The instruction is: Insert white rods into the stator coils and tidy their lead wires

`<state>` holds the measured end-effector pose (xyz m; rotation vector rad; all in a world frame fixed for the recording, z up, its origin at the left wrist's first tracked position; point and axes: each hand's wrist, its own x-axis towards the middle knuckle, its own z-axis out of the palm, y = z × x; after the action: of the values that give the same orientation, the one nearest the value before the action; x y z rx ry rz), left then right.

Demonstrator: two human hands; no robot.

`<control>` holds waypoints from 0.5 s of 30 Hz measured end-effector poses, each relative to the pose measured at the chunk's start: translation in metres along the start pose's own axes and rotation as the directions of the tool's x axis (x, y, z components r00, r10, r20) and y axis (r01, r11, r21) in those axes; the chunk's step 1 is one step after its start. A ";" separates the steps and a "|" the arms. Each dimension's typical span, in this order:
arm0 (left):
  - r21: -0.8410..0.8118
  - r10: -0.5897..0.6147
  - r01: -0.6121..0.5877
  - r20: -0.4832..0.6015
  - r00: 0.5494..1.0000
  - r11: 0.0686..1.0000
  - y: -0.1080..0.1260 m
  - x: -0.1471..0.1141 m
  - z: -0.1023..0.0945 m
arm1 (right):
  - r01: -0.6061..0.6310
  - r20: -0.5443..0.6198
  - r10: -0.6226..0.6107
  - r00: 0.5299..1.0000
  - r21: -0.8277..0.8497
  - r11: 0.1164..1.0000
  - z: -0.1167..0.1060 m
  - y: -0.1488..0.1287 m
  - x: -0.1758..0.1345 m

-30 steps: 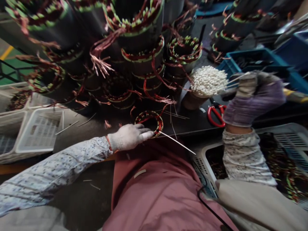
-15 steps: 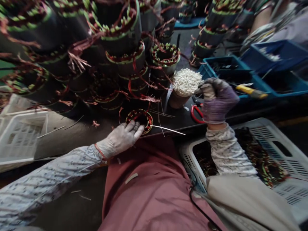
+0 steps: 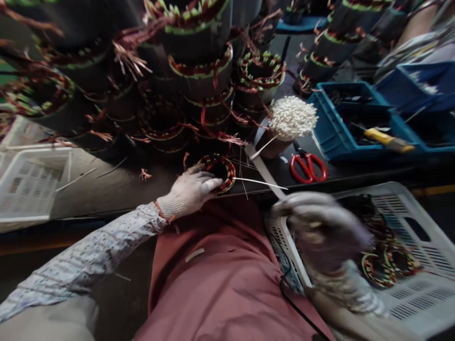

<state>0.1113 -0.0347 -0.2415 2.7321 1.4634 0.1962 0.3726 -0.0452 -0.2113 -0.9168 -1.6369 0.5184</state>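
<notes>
My left hand (image 3: 194, 189), in a pale knit glove, rests closed on the near left rim of a wound stator ring (image 3: 231, 173) at the bench edge. From the ring's right side a thin white cable tie (image 3: 261, 182) sticks out. My gloved right hand (image 3: 316, 222), smeared by motion, is above the side basket. Its pinched fingers hold a blurred white strip (image 3: 266, 171), seemingly another cable tie, slanting up to the left. Behind it, a packed bundle of white tie ends (image 3: 293, 116) stands in a brownish cup (image 3: 272, 144).
Stacked dark stators (image 3: 199, 76) with loose copper leads crowd the back left. Red-handled scissors (image 3: 308, 168) lie beside blue bins (image 3: 329, 128), with a yellow-handled tool (image 3: 389, 139) across them. White baskets (image 3: 426, 284) flank the bench. Another person's arm (image 3: 419, 26) shows at top right.
My right hand has moved from beside the white bundle down toward me, with the strip now trailing from its fingers. My left hand stays on the ring. The view has shifted slightly.
</notes>
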 end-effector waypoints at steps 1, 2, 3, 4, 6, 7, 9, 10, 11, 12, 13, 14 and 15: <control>-0.005 -0.014 0.014 0.008 1.000 1.000 0.000 0.000 -0.001 | -0.007 0.180 -0.009 0.984 0.085 0.996 0.003 -0.005 -0.018; -0.005 -0.025 0.025 0.020 0.999 1.000 0.000 0.000 -0.002 | -0.034 0.299 -0.014 0.954 0.155 0.987 0.006 -0.007 -0.035; -0.004 -0.030 0.030 0.031 0.999 1.000 0.000 0.000 -0.003 | -0.059 0.382 -0.029 0.924 0.216 0.975 0.008 -0.008 -0.049; -0.005 -0.031 0.031 0.039 0.999 0.999 0.000 0.001 -0.003 | -0.095 0.446 -0.031 0.895 0.257 0.962 0.009 -0.008 -0.062; -0.014 -0.034 0.035 0.043 0.998 0.999 -0.001 0.003 -0.002 | -0.168 0.470 0.018 0.883 0.279 0.946 0.011 -0.005 -0.080; -0.019 -0.037 0.038 0.043 0.998 0.999 -0.001 0.004 -0.001 | -0.207 0.457 0.061 0.888 0.277 0.938 0.011 -0.003 -0.085; -0.026 -0.053 0.054 0.040 0.998 0.998 -0.001 0.006 0.002 | -0.296 0.425 0.156 0.892 0.285 0.912 0.011 -0.001 -0.091; -0.027 -0.058 0.059 0.038 0.998 0.998 -0.001 0.006 0.003 | -0.330 0.415 0.189 0.890 0.299 0.896 0.012 0.000 -0.092; -0.027 -0.059 0.060 0.032 0.998 0.998 -0.001 0.007 0.004 | -0.354 0.426 0.203 0.882 0.313 0.881 0.013 -0.001 -0.092; -0.025 -0.060 0.061 0.021 0.998 0.998 -0.001 0.007 0.005 | -0.374 0.455 0.202 0.867 0.326 0.869 0.013 -0.002 -0.092; -0.022 -0.061 0.061 0.008 0.998 0.998 -0.001 0.006 0.006 | -0.393 0.488 0.199 0.850 0.336 0.856 0.014 -0.003 -0.092; -0.017 -0.055 0.054 -0.007 0.998 0.998 -0.001 0.006 0.006 | -0.416 0.510 0.205 0.836 0.344 0.842 0.015 -0.004 -0.091; -0.010 -0.034 0.034 -0.022 0.999 0.999 -0.001 0.005 0.006 | -0.441 0.513 0.222 0.829 0.354 0.825 0.015 -0.004 -0.089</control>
<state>0.1137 -0.0298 -0.2476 2.7041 1.5095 0.2323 0.3627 -0.1164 -0.2666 -0.7588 -1.6423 1.4047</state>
